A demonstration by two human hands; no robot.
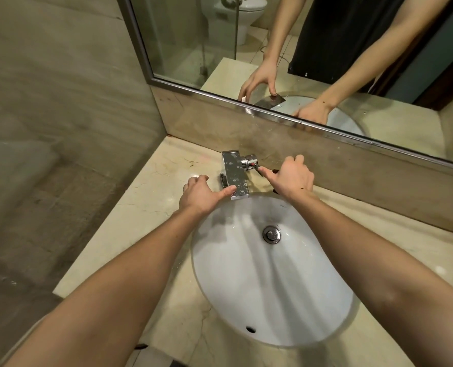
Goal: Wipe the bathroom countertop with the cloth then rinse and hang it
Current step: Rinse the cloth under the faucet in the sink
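Note:
The chrome faucet (234, 177) stands on the beige marble countertop (146, 207) behind the white oval sink (246, 287). My left hand (197, 193) rests on the counter at the spout's left, fingers spread and thumb touching the spout's front end. My right hand (294, 177) reaches the round tap handle (250, 162) on the faucet's right side, fingertips pinched on its small lever. A thin dark sliver shows under my right palm; I cannot tell whether it is the cloth. No cloth is clearly in view. No water runs from the spout.
A framed mirror (326, 62) runs along the back wall above a low stone backsplash (352, 176) and reflects both arms. The basin has a metal drain plug (271, 234). A tiled wall (48, 102) closes the left side beyond the counter's edge.

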